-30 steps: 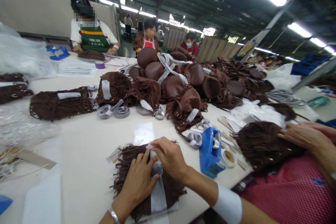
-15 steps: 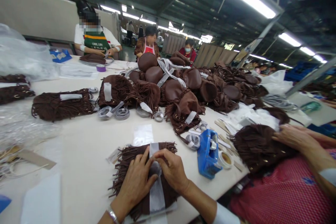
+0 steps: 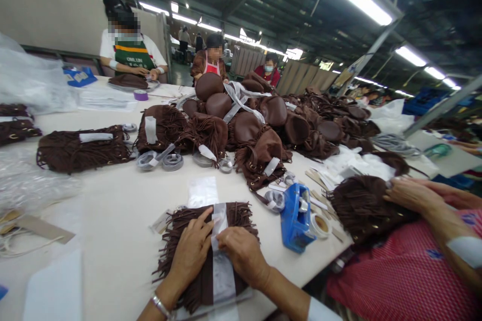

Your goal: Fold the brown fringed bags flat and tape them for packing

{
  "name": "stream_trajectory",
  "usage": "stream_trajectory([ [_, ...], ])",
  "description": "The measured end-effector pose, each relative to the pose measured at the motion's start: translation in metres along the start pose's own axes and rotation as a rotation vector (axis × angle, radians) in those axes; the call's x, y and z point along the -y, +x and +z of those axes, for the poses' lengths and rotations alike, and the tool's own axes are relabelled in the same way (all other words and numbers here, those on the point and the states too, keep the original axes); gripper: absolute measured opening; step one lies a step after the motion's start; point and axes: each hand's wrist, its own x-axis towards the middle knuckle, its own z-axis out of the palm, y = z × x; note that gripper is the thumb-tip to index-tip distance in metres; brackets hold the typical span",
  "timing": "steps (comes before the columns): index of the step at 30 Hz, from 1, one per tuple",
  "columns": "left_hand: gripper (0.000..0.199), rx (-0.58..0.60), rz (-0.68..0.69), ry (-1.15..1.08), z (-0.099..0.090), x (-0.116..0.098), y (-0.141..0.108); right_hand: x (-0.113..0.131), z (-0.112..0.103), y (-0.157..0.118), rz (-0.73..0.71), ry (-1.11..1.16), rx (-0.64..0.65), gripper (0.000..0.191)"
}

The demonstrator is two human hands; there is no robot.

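A brown fringed bag (image 3: 201, 281) lies flat on the pale table in front of me, with a translucent wrapping strip (image 3: 223, 273) running lengthwise over its middle. My left hand (image 3: 194, 246) rests on the bag left of the strip, fingers spread and pointing away from me. On the strip's right edge is my right hand (image 3: 243, 253), its fingers closed in a pinch; what lies between the fingertips is hidden. Just beyond the bag is a clear plastic bag (image 3: 203, 191).
A blue tape dispenser (image 3: 295, 218) and a tape roll (image 3: 320, 225) stand to the right. Brown bags (image 3: 246, 128) are heaped across the table's far side. At right, a co-worker's hands (image 3: 417, 198) hold another fringed bag (image 3: 367, 208). Several people work beyond.
My right hand has moved slightly down, off the strip's middle to its right edge. My left thumb no longer lies across the strip, and the strip looks flatter.
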Motion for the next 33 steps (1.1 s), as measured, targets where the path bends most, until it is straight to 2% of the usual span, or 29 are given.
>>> stream_trajectory([
  [6,0.049,-0.086,-0.058,-0.115,0.009,0.007,-0.001,-0.003,-0.005,0.003,-0.147,-0.122,0.09,0.014],
  [10,0.058,-0.117,-0.091,-0.154,0.007,0.004,-0.003,-0.006,-0.006,0.002,-0.217,-0.218,0.143,0.015],
  [15,0.052,-0.126,-0.029,-0.095,0.0,-0.001,-0.002,-0.007,-0.013,0.002,-0.255,-0.279,0.188,0.013],
  [27,0.037,-0.131,0.039,-0.023,-0.001,-0.005,-0.003,-0.005,-0.014,-0.001,-0.249,-0.193,0.162,0.017],
  [33,0.05,-0.086,0.017,-0.037,0.002,-0.001,-0.004,-0.006,-0.012,-0.005,-0.217,-0.116,0.075,0.017],
])
